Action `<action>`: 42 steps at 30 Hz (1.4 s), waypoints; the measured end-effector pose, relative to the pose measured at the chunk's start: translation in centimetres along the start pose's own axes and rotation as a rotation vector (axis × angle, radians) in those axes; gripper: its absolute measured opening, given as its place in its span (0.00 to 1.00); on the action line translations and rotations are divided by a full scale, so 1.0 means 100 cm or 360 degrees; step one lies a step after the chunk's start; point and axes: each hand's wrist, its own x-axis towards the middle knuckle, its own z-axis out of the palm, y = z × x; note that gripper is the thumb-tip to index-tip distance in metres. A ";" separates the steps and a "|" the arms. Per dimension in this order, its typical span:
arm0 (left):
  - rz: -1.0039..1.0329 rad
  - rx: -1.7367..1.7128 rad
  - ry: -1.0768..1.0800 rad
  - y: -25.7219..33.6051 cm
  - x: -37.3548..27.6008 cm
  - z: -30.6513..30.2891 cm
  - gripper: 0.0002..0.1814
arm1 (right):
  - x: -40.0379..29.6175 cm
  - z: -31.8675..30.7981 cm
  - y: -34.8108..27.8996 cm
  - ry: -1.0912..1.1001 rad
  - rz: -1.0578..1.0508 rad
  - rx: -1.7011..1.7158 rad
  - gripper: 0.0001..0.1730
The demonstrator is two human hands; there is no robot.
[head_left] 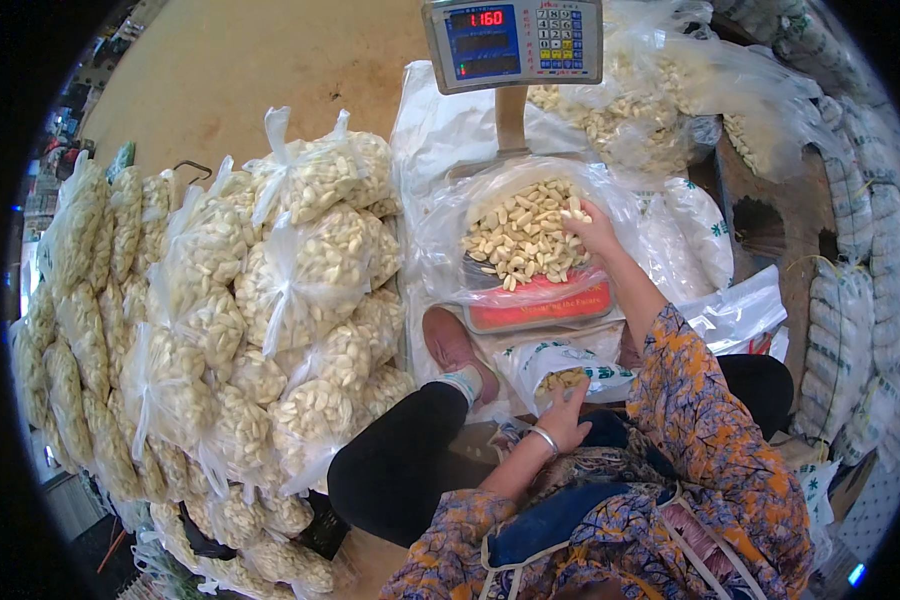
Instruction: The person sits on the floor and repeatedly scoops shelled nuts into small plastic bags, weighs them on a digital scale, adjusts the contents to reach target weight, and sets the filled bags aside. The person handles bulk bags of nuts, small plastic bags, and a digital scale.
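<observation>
My right hand pinches a few pale oval food pieces at the right edge of a loose pile. The pile lies on a clear plastic bag spread over the pan of an electronic scale. My left hand, with a bracelet at the wrist, is low by my lap. Its fingers are apart, and their tips reach the mouth of a white plastic bag with green print. Darker yellowish pieces show inside that bag. Whether the fingertips touch its rim I cannot tell.
The scale's display head stands on a post beyond the pan. Knotted clear bags of pale pieces are stacked to the left. More pieces lie in an open clear bag at the back right. Packed white bundles line the right side.
</observation>
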 end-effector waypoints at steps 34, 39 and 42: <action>0.0329 0.0802 -0.0071 -0.020 0.016 0.061 0.27 | -0.200 0.057 0.094 -0.1040 -0.0304 -0.2509 0.10; 0.0105 0.0734 -0.0224 0.005 0.000 0.038 0.26 | -0.177 0.050 0.125 -0.0745 -0.0069 -0.2203 0.11; 0.0106 0.0674 -0.0208 0.009 -0.005 0.032 0.24 | -0.158 0.048 0.166 -0.0805 -0.0310 -0.2246 0.14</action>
